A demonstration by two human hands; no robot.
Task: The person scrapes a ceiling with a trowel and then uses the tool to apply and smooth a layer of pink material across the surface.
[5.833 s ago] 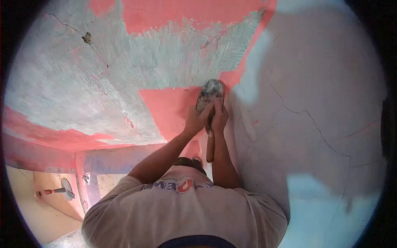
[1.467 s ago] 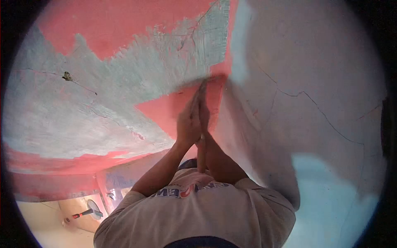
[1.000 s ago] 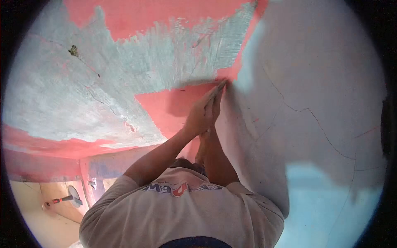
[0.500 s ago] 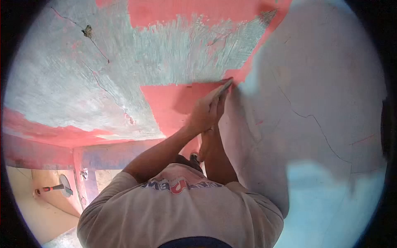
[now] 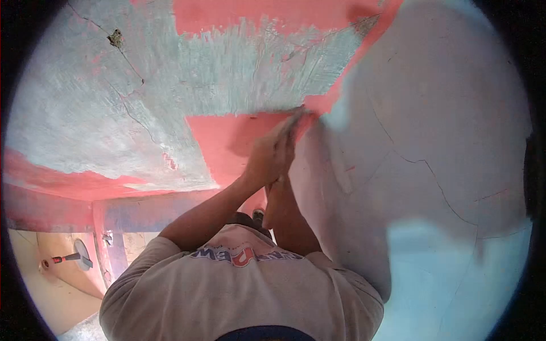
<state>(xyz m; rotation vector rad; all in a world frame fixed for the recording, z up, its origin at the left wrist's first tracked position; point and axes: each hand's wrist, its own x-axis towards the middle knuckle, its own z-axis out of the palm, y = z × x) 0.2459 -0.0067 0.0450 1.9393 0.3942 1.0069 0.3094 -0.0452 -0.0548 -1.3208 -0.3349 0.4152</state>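
My left hand (image 5: pixel 264 159) and my right hand (image 5: pixel 288 149) are raised and pressed together in front of the wall. Their closed fingers grip a thin, flat, dark-edged tool (image 5: pixel 298 115), blurred, whose exact kind I cannot make out. Its tip meets the wall where the pink paint (image 5: pixel 219 136) borders the grey-green rough patch (image 5: pixel 256 74), near the corner. The fingers overlap, so part of each hand and most of the tool are hidden.
A grey and light-blue wall (image 5: pixel 455 113) with cracks runs close along my right. The rough surface has a hole (image 5: pixel 115 38) on a crack. At lower left lies a round grey disc (image 5: pixel 83 254) with a black and orange handle.
Both hands and the tool have shifted slightly left and a little down in view, along the pink border. The whole scene has also slid slightly left.
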